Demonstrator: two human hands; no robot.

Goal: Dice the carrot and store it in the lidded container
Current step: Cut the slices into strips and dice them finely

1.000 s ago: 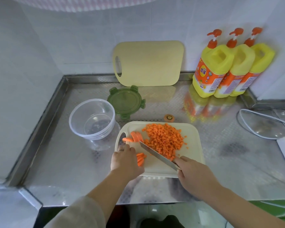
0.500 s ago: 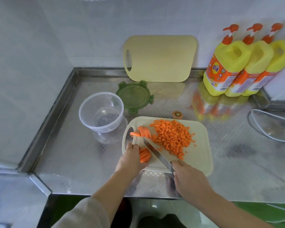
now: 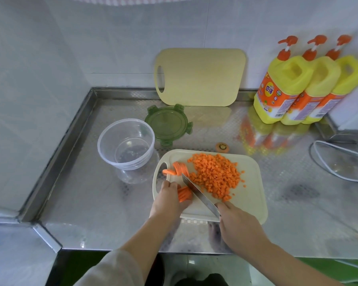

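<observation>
**Carrot mostly diced, container still empty**

A steel counter (image 3: pixel 91 203) fills the view. A pale spare board (image 3: pixel 201 77) leans on the back wall, with three yellow detergent bottles (image 3: pixel 285 89) to its right. The white cutting board (image 3: pixel 250 203) lies at the front edge. To its left stands the clear container (image 3: pixel 102 150), empty, with the green lid (image 3: pixel 167 123) flat behind it. The diced carrot (image 3: pixel 215 176) is heaped mid-board. The right hand (image 3: pixel 238 226) is closed round the handle of the knife (image 3: pixel 201 196), blade angled up-left. The left hand (image 3: pixel 167 201) curls its fingers onto the carrot sticks (image 3: pixel 184 194) just beside the blade. Carrot slices (image 3: pixel 181 168) wait near the board's handle hole. A carrot end (image 3: pixel 222 146) lies behind the board.
</observation>
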